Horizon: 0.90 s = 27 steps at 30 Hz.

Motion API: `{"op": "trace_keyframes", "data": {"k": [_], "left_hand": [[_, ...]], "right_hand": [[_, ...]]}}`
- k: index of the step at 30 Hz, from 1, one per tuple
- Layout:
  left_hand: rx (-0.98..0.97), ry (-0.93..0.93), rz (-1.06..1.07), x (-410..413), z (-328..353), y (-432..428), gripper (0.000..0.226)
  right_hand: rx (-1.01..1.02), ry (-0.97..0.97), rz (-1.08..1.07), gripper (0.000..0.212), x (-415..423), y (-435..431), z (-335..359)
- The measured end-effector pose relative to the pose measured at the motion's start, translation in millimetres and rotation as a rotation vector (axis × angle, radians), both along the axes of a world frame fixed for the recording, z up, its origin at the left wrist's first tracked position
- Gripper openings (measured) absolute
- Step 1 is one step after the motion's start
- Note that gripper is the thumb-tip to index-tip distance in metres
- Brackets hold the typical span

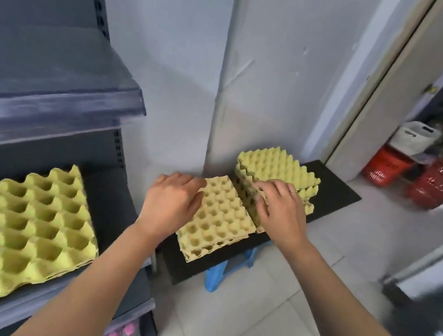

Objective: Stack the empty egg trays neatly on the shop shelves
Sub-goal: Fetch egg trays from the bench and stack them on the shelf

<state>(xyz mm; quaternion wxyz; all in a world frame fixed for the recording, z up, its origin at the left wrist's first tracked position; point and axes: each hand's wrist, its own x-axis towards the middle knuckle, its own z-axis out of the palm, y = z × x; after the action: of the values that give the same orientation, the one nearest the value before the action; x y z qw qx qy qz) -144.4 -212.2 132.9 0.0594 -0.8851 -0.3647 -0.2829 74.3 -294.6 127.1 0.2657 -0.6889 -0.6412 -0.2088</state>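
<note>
Two-handed, clamps the near egg tray stack (219, 218) by opposite edges, left hand (172, 201) and right hand (280, 206) curled on it, likely for a level lift. Sits on the black surface (335, 194) just beside a second stack (274, 166), near the shelf (109, 237) holding shelved trays (17, 231).

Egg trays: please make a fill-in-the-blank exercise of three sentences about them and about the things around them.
1. The near stack of egg trays, held at its edge by the left hand, has its cups facing ____.
2. The black board under it rests on a ____ stool.
3. The shopping baskets beyond the doorway are ____ in colour.
Missing words: up; blue; red.
</note>
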Motion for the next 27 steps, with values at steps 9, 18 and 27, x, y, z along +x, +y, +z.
{"op": "trace_keyframes", "data": {"k": [9,18,27], "left_hand": [[-0.051,-0.004,0.021,101.1,-21.9,80.0,0.032],[-0.220,-0.029,0.290,152.5,-81.1,101.1,0.036],[-0.645,0.002,0.572,153.0,-181.4,99.2,0.029]], "right_hand": [[-0.148,0.019,-0.013,0.022,114.1,74.9,-30.7],[-0.327,0.047,0.237,0.025,182.1,148.9,-79.0],[-0.773,0.191,0.228,0.035,190.1,179.8,-182.8]]}}
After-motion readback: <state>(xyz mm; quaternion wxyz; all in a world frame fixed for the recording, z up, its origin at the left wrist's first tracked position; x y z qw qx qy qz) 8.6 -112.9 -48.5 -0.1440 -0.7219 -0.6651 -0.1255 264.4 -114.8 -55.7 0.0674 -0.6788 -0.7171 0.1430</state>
